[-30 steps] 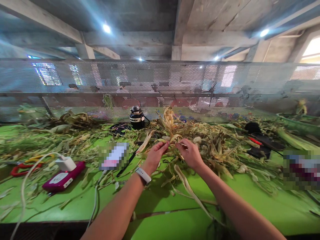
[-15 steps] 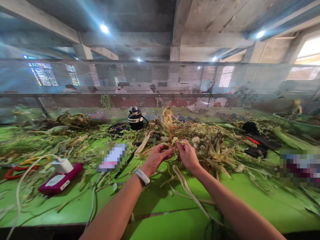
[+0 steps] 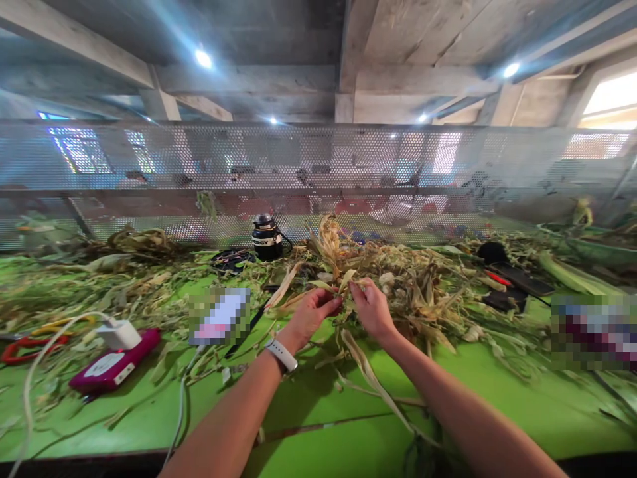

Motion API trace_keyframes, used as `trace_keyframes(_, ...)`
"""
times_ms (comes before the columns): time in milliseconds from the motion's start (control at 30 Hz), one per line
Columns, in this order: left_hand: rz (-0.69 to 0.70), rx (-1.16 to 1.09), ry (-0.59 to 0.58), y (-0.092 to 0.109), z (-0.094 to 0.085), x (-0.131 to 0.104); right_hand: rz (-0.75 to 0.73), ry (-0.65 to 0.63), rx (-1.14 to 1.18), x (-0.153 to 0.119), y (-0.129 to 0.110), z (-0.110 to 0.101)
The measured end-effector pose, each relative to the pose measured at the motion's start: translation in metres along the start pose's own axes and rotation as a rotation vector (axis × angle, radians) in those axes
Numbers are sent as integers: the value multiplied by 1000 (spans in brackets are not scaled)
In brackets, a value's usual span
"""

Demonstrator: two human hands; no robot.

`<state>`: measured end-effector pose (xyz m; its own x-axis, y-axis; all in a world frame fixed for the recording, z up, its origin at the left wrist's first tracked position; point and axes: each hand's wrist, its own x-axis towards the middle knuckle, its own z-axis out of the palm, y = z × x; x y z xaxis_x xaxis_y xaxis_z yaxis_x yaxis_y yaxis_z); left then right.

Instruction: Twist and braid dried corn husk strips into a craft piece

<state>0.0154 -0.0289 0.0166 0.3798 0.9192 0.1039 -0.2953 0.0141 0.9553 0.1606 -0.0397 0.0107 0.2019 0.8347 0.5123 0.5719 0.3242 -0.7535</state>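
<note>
My left hand [image 3: 309,317], with a pale band on its wrist, has thumb and fingers pinched on a yellowish strip of dry corn husk [image 3: 346,281]. Close on its right, my right hand [image 3: 372,311] is closed with its fingertips beside the same strip. A small gap shows between the hands, and exactly what the right fingertips grip is partly hidden. Below them a long curled husk strip [image 3: 365,368] lies on the green tabletop [image 3: 318,398]. Behind the hands rises a heap of dry husks [image 3: 423,285], with one bunch [image 3: 329,245] standing upright.
On the left are a magenta power block [image 3: 115,368] with a white plug [image 3: 119,333], a cable, a blurred-out phone [image 3: 219,317] and red-handled scissors [image 3: 34,350]. A black jar [image 3: 267,240] stands before the perforated metal screen [image 3: 298,153]. Dark objects [image 3: 515,279] lie at right.
My hands have come slightly apart, and more of the husk strip shows between them. The whole view has shifted a little, so the surroundings sit farther left.
</note>
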Motion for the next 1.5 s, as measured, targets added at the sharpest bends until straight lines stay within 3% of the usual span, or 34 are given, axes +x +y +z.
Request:
trace_keyframes(233,85,136,-4,-2,-1,1,-4,-1,-8,-2,-5,0)
trace_keyframes(433,52,142,7,-5,-4,5,0,12,-55,-2,-2,2)
trace_keyframes(600,143,137,133,-4,-9,7,21,-159,-72,-2,-1,4)
trace_keyframes(733,171,176,230,-2,-15,10,-174,-237,-115,-3,-2,2)
trace_keyframes(867,209,286,234,-3,-22,13,-348,-231,-219,-4,-2,-1)
trace_keyframes(1000,194,342,180,-3,-25,13,-446,-202,-289,-3,-6,-8)
trace_keyframes(1133,131,358,22,2,-20,8,-565,-60,-260,2,-8,-14)
trace_keyframes(1267,87,357,-86,8,-14,3,-410,-60,-184,1,-5,-11)
trace_keyframes(1500,159,421,-44,9,-9,-1,-113,-14,-24,-6,-8,0)
